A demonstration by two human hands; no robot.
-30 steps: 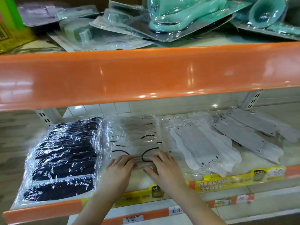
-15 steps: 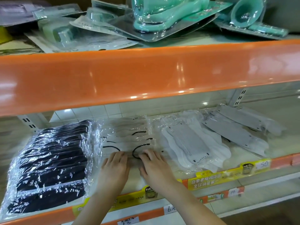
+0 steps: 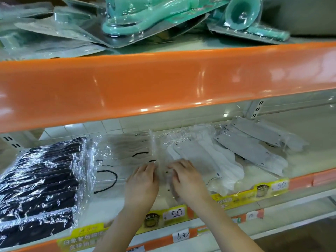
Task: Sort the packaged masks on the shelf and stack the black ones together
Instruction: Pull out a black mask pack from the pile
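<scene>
A stack of black masks (image 3: 40, 188) in clear wrap lies at the left end of the lower shelf. Beside it are clear packs of pale masks with black ear loops (image 3: 123, 155). A pile of white and grey masks (image 3: 200, 157) lies right of the middle. My left hand (image 3: 143, 180) rests with nearly straight fingers on the left edge of a clear mask pack (image 3: 163, 180) between the two piles. My right hand (image 3: 185, 177) curls its fingers over that pack's right side. The mask inside is blurred.
More grey masks (image 3: 254, 142) lie at the far right of the shelf. The orange front of the upper shelf (image 3: 163, 84) overhangs close above the hands, with teal blister packs (image 3: 149, 17) on it. Yellow price labels (image 3: 174, 213) line the lower shelf's front lip.
Both hands have moved right, off the pile with black ear loops and onto a pack at the edge of the white and grey pile. The view has shifted closer.
</scene>
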